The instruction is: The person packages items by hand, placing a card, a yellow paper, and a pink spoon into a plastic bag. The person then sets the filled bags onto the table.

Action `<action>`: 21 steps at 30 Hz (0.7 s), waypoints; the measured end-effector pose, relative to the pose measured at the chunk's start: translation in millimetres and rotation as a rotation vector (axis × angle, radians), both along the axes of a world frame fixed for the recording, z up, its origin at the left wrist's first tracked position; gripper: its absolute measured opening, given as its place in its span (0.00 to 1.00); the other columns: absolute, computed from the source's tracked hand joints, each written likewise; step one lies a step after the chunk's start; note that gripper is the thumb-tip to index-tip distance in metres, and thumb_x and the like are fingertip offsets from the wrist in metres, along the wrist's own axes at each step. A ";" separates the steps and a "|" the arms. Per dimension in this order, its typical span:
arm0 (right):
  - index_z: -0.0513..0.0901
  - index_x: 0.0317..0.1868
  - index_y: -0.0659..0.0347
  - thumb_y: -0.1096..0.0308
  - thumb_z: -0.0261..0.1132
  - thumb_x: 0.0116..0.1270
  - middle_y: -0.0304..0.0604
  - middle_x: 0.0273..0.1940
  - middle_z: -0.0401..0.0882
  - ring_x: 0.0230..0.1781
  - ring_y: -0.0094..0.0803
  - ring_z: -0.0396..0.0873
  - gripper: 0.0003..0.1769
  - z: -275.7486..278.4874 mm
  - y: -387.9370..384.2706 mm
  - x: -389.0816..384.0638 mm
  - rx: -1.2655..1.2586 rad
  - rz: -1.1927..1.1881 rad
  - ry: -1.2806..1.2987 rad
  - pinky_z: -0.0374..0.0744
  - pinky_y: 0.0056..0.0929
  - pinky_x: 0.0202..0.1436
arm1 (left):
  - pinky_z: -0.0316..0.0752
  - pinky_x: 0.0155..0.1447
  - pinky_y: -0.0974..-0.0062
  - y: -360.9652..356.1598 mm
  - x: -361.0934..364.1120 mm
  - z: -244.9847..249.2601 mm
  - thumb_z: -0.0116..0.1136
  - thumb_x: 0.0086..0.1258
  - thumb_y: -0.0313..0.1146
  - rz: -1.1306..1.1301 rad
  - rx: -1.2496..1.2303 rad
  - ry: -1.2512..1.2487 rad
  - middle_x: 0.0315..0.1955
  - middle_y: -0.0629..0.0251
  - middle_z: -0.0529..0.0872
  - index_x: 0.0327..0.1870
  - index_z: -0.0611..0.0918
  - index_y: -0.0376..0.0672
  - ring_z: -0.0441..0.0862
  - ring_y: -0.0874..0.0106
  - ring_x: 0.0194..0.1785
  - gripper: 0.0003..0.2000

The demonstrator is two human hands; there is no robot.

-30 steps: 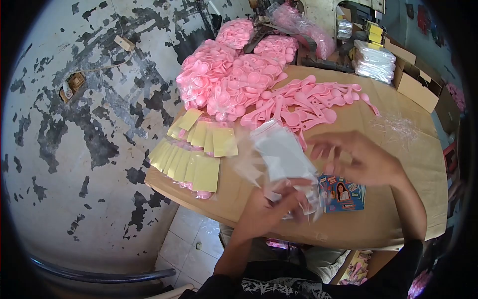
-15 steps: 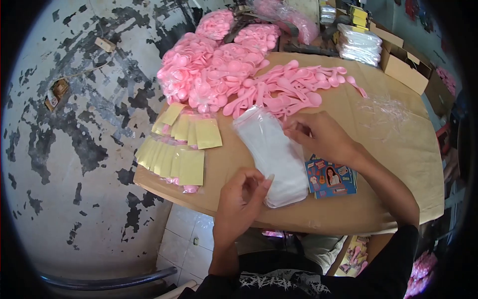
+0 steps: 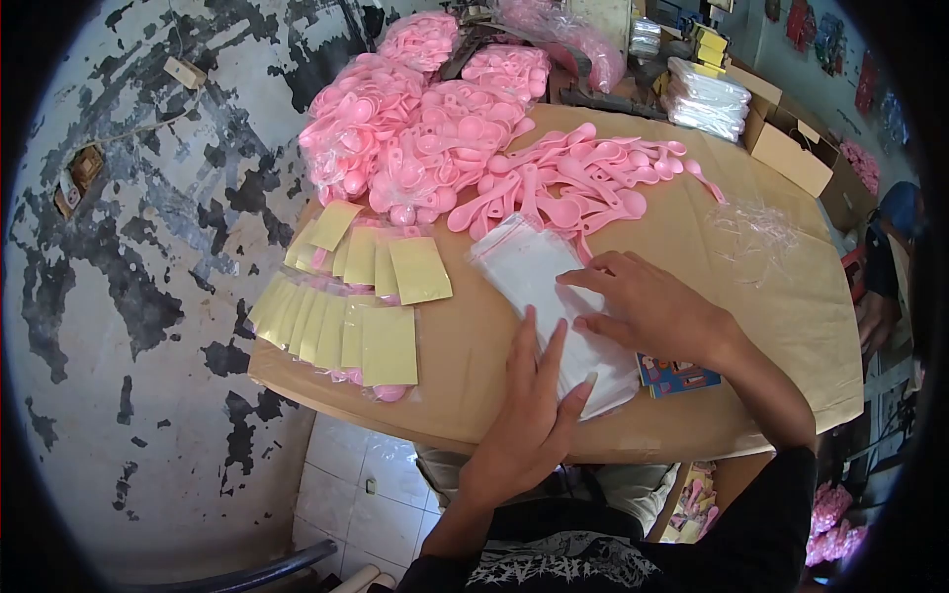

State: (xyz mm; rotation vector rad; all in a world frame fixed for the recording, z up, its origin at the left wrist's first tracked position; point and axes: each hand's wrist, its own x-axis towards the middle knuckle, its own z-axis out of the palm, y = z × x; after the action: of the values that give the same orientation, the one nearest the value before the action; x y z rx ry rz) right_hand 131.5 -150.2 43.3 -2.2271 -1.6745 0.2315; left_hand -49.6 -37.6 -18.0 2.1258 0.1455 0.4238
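A stack of clear plastic bags [image 3: 534, 259] lies at a slant on the table in front of me. My left hand [image 3: 529, 410] rests at the stack's lower left side, its fingers stretched out and apart on the bags. From the right, my right hand [image 3: 657, 308] touches the top of the stack with its fingertips, thumb and fingers apart. Beneath my right wrist, a blue printed card pile [image 3: 674, 379] partly shows beside the bags. Loose pink spoons [image 3: 563, 183] are heaped just past the stack's far end.
Two overlapping rows of packets with yellow cards [image 3: 388, 346] lie at the left. Bulging bags of pink spoons [image 3: 435, 138] stand behind them. Plastic scraps [image 3: 756, 237], wrapped bag bundles [image 3: 707, 99] and a cardboard box [image 3: 791, 148] are at the right. Another person [image 3: 885, 267] is at the far right.
My left hand has moved right and forward onto the bags, its fingers straightening. My right hand has come down onto the stack and opened. The stack has shifted over part of the blue cards.
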 end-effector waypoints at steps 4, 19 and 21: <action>0.68 0.70 0.64 0.55 0.65 0.71 0.62 0.56 0.73 0.58 0.55 0.74 0.34 -6.1 6.0 -6.1 -0.032 -0.047 0.079 0.72 0.46 0.63 | 0.49 0.79 0.57 15.5 11.2 3.6 0.48 0.80 0.42 0.012 -0.026 0.037 0.77 0.34 0.43 0.75 0.56 0.28 0.43 0.44 0.81 0.32; 0.63 0.72 0.58 0.66 0.64 0.69 0.60 0.70 0.63 0.65 0.56 0.71 0.33 63.3 31.6 -35.2 -0.471 -0.078 0.178 0.73 0.47 0.64 | 0.55 0.76 0.51 34.4 -19.1 7.1 0.71 0.62 0.49 0.068 0.027 -0.085 0.74 0.29 0.49 0.74 0.61 0.36 0.50 0.38 0.78 0.45; 0.64 0.72 0.56 0.73 0.67 0.63 0.57 0.73 0.61 0.69 0.54 0.67 0.37 59.5 21.9 -21.8 -0.242 0.144 -0.209 0.71 0.45 0.69 | 0.56 0.74 0.46 27.5 -24.9 11.0 0.72 0.60 0.50 0.039 0.183 -0.065 0.74 0.30 0.48 0.75 0.61 0.41 0.49 0.33 0.76 0.45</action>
State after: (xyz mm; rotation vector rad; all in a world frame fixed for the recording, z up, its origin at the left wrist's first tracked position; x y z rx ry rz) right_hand 109.6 -128.3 102.8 -2.3747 -2.0168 0.2570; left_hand -74.5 -10.0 -7.0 2.2888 0.1144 0.5470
